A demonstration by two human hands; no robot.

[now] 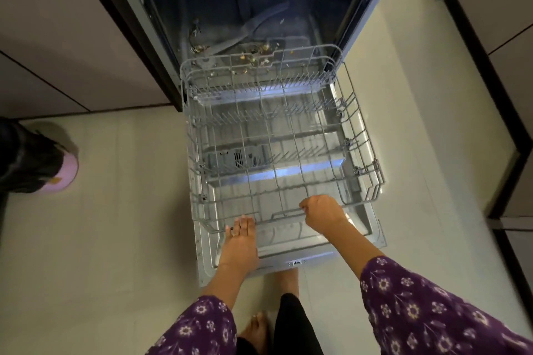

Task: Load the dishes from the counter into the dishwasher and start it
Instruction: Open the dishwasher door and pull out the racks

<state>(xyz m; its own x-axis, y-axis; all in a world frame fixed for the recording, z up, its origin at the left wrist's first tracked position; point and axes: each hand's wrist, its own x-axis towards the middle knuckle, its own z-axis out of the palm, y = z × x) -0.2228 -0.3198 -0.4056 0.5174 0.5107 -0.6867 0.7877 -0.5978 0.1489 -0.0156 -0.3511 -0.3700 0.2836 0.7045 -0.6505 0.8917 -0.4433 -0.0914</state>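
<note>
- Pale floor (115, 239); grey cabinets (57, 37) at 9 and 3 o'clock.
- One dishwasher (331, 8) at 12 o'clock (scraps in its tub), one lower rack (274, 135) out over the open door (288, 242).
- Two hands, apart: right hand (321, 215) curled round the rack's front rim, left hand (240, 235) with straight fingers on it.

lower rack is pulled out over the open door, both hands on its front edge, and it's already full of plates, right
Not full: the head view shows the lower rack empty, no plates. It is pulled out over the open door, with the left hand and right hand on its front edge.
</note>
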